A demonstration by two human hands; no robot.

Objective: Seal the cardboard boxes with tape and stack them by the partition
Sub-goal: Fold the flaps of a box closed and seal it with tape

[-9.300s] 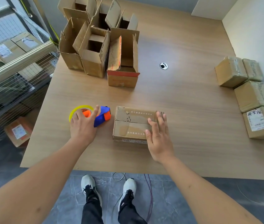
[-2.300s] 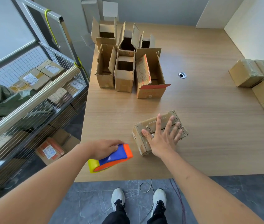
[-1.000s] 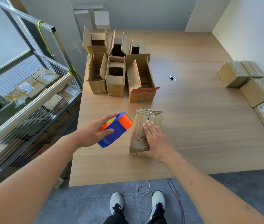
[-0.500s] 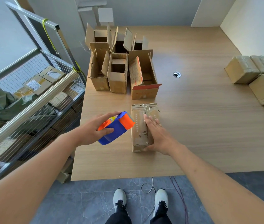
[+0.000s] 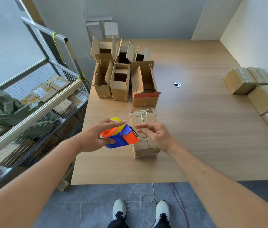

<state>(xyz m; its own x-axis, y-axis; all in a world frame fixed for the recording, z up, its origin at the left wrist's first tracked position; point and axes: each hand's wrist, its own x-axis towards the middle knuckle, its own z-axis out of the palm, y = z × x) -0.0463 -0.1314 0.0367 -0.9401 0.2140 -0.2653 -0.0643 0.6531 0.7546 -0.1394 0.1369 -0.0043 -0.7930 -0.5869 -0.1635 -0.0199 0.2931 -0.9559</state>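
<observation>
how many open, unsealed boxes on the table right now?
6, clustered at the table's far left: three in front, three behind. More may be hidden behind.

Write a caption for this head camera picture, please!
Left hand holds tape dispenser beside closed box; right hand reaches over.

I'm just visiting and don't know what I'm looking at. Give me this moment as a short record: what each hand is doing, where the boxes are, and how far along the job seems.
left hand: grips the tape dispenser above the table
right hand: over the closed box, fingers loosely curled, reaching toward the dispenser's toothed edge; holds nothing visible
open boxes: clustered at the table's far left, flaps up
sealed boxes: in a row by the partition, on the right
stage: closed box awaiting new tape
</observation>
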